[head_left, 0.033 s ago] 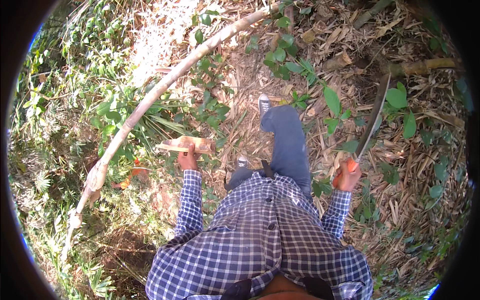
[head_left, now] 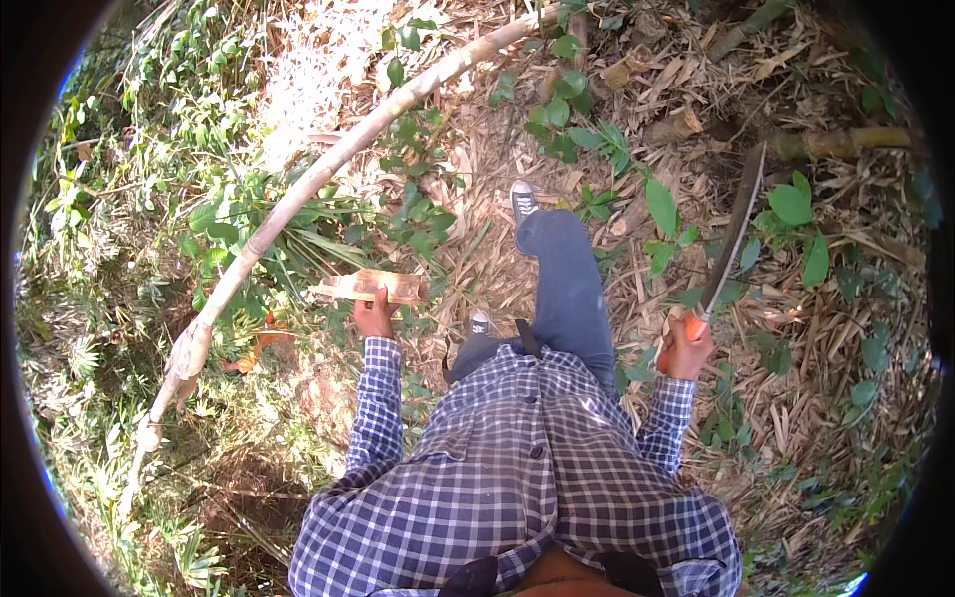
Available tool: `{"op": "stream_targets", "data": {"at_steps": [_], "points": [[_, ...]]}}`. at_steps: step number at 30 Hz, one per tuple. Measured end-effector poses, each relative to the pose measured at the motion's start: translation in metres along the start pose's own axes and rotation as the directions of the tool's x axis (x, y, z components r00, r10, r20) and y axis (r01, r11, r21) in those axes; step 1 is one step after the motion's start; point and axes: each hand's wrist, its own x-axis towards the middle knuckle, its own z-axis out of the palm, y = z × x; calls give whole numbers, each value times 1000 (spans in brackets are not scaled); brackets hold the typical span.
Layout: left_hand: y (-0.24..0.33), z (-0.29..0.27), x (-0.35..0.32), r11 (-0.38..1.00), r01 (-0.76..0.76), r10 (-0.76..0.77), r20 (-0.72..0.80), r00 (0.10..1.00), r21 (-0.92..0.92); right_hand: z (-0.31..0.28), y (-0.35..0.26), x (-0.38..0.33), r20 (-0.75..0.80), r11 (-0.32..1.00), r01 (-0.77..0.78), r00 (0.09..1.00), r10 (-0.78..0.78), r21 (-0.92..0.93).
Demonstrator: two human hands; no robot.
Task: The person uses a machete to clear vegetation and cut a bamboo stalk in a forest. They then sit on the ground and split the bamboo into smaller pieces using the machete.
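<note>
My left hand is closed around a short piece of split bamboo, pale tan, with a pointed left end and a broader right end. The fingers press on its near edge, and it lies roughly level across the view. To the right, my right hand grips the orange handle of a machete. Its long dark blade slants up and away, with a bright edge along its right side. The blade's tip shows near a cut bamboo stem; whether they touch I cannot tell.
A long bamboo pole slants from far middle to near left. Leafy plants and dry bamboo litter cover the ground. Cut stumps stand at the far right. An orange object lies in the greenery at left.
The machete blade has shifted slightly left and its flat side shows more. My right hand has moved a little to the left, and the bamboo piece has tilted slightly.
</note>
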Motion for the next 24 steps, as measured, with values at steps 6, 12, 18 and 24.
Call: {"op": "stream_targets", "data": {"at_steps": [6,12,18,24], "points": [[15,55,40,997,77,-73,-176,982,16,133,-24,144,300,995,-103,948,103,-18],[109,2,15,914,294,-125,-496,859,280,320,-87,223,598,956,-292,761,253,-32],[140,5,-82,941,259,-4,-759,651,217,386,-126,314,738,935,-292,582,342,-203],[173,26,-149,951,297,-63,-888,455,85,371,-124,321,688,873,-341,540,485,-348]]}}
